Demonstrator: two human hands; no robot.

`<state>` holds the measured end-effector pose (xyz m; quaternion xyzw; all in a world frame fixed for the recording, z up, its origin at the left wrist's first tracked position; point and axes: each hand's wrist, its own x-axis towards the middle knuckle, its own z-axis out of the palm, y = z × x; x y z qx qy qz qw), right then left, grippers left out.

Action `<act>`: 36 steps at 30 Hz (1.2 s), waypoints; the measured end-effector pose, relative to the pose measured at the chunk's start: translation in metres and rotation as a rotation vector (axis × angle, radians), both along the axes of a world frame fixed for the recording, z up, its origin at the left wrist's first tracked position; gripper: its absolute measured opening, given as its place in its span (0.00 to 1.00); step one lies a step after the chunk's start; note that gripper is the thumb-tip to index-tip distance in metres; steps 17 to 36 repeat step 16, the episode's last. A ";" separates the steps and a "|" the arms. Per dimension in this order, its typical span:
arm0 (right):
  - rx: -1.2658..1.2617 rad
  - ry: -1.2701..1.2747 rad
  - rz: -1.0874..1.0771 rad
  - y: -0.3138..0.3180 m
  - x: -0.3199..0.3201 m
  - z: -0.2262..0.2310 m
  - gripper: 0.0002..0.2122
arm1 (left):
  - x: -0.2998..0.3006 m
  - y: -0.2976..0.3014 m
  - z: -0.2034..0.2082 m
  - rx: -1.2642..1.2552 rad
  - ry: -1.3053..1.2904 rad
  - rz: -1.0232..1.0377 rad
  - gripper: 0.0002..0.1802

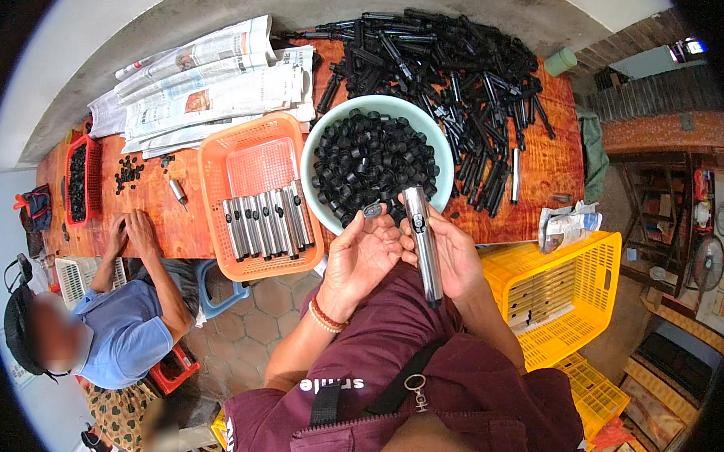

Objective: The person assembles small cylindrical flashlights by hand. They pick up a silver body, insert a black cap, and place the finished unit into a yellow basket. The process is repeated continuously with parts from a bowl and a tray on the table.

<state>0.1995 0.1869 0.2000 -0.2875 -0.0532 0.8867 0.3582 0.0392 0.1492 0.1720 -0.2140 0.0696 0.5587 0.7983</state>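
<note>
My right hand grips a shiny silver metal tube with a black oval inset near its top, held nearly upright in front of my chest. Between the thumb and fingertips of my left hand is a small dark round cap, just left of the tube and apart from it. Right beyond both hands, a pale green bowl is heaped with small black caps. An orange plastic basket stands left of the bowl, with several similar silver tubes lined up at its near end.
Black tubular parts are piled at the back right of the wooden table. Folded newspapers lie at the back left. A yellow crate stands at my right. At the left, a co-worker sits near a red basket.
</note>
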 end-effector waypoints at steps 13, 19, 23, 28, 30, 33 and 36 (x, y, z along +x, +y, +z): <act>-0.002 0.012 -0.006 0.003 0.001 -0.008 0.19 | -0.003 0.005 0.001 0.076 0.034 -0.033 0.17; 0.014 0.020 0.006 0.003 0.002 -0.010 0.21 | -0.005 0.005 -0.003 0.098 0.030 -0.030 0.18; 0.014 0.020 0.006 0.003 0.002 -0.010 0.21 | -0.005 0.005 -0.003 0.098 0.030 -0.030 0.18; 0.014 0.020 0.006 0.003 0.002 -0.010 0.21 | -0.005 0.005 -0.003 0.098 0.030 -0.030 0.18; 0.014 0.020 0.006 0.003 0.002 -0.010 0.21 | -0.005 0.005 -0.003 0.098 0.030 -0.030 0.18; 0.014 0.020 0.006 0.003 0.002 -0.010 0.21 | -0.005 0.005 -0.003 0.098 0.030 -0.030 0.18; 0.014 0.020 0.006 0.003 0.002 -0.010 0.21 | -0.005 0.005 -0.003 0.098 0.030 -0.030 0.18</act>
